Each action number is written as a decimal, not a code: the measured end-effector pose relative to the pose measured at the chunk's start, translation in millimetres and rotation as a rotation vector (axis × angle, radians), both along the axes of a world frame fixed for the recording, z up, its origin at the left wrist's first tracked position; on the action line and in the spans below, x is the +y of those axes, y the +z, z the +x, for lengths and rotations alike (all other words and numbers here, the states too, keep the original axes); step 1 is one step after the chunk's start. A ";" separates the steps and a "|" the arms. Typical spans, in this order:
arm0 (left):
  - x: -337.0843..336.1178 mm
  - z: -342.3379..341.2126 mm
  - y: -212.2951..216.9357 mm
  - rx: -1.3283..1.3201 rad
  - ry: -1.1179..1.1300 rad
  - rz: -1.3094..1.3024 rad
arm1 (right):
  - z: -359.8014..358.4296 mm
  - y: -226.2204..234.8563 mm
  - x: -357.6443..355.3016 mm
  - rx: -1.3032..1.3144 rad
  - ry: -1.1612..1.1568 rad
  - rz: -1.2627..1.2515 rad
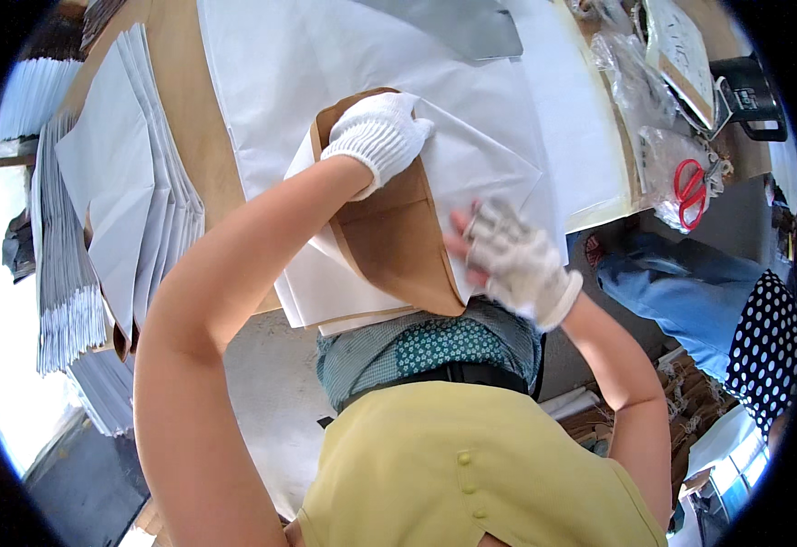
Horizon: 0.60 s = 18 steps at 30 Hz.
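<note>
My left hand [378, 135], in a white knitted glove, presses flat on a folded white paper sheet [471, 164] where it laps over a brown cardboard template [397, 239]. My right hand [512, 260], in a fingerless grey-white glove, lies with its fingers spread on the same sheet's lower right edge, beside the template. Neither hand grips anything. The sheet and the template lie on a stack of white paper at the near edge of the brown work table [196, 118].
Fanned piles of folded white paper pieces [134, 182] lie to the left, with more stacked below [66, 301]. Red-handled scissors [688, 191] in clear plastic bags lie at the right. Another person in blue trousers and a dotted top [763, 346] is at the right.
</note>
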<state>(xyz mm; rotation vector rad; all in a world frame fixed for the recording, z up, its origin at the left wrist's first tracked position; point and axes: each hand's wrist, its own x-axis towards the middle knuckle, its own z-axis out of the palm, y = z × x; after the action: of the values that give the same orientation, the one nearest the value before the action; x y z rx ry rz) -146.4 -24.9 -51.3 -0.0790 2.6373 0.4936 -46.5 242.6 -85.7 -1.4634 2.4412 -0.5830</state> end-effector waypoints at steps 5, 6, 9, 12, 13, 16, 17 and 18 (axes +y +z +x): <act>-17.7 14.1 57.0 0.180 -0.097 0.041 | -39.0 -4.5 -28.9 0.242 -0.371 0.032; -32.3 28.9 77.8 0.354 -0.087 0.222 | -34.4 -8.5 -33.7 0.257 -0.408 0.047; -63.8 87.1 103.0 0.506 0.303 0.601 | -45.2 -10.5 -35.3 0.258 -0.328 0.004; -78.5 151.3 35.2 0.546 0.426 0.607 | -67.0 -5.9 -63.8 0.270 -0.225 0.027; -78.8 159.0 24.9 0.486 0.440 0.625 | -76.6 -6.4 -74.6 0.277 -0.193 0.023; -89.5 167.7 8.6 0.345 0.502 0.765 | -105.0 -14.1 -98.8 0.315 -0.120 0.019; -95.0 167.2 8.0 0.308 0.528 0.841 | -108.8 -15.4 -107.2 0.326 -0.097 -0.001; -102.6 162.0 9.3 0.276 0.552 0.952 | -108.2 -12.9 -114.0 0.335 -0.140 -0.028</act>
<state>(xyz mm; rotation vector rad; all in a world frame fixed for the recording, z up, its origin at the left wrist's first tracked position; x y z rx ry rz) 15.6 -127.6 -42.0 -0.4572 2.3044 1.9878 -154.7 128.6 -98.6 -1.5148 2.8205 -0.4283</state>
